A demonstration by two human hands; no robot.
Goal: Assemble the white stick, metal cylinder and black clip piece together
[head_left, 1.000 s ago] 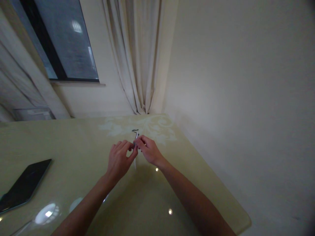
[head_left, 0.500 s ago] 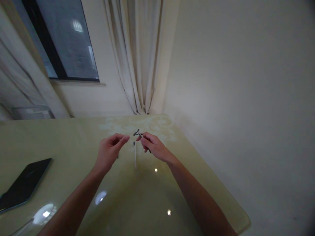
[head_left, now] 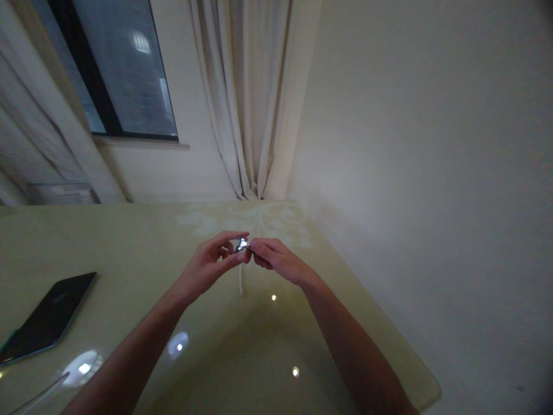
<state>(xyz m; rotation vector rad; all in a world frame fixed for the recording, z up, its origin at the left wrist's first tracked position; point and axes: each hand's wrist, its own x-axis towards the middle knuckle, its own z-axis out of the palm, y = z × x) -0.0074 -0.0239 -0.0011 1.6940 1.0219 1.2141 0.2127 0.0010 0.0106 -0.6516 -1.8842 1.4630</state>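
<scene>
Between my hands is a small razor (head_left: 243,244) with a shiny metal, T-shaped head, held above the table. My right hand (head_left: 276,257) is closed round its handle, which the fingers mostly hide. From the other side, the thumb and index finger of my left hand (head_left: 216,257) pinch the head at its edges, with the other fingers curled behind. Below the hands a thin white stick (head_left: 241,281) lies on the table; its far end is hidden by my left hand.
The pale, glossy table (head_left: 129,242) has a wall along its right side and a curtain (head_left: 254,115) behind it. A dark, flat tablet-like thing (head_left: 52,314) lies at the left. Near the bottom left corner is a thin cable (head_left: 43,393).
My left hand has moved right and taken hold of the razor's head. The razor has turned and now sits between both hands, slightly lower. The view has shifted a little.
</scene>
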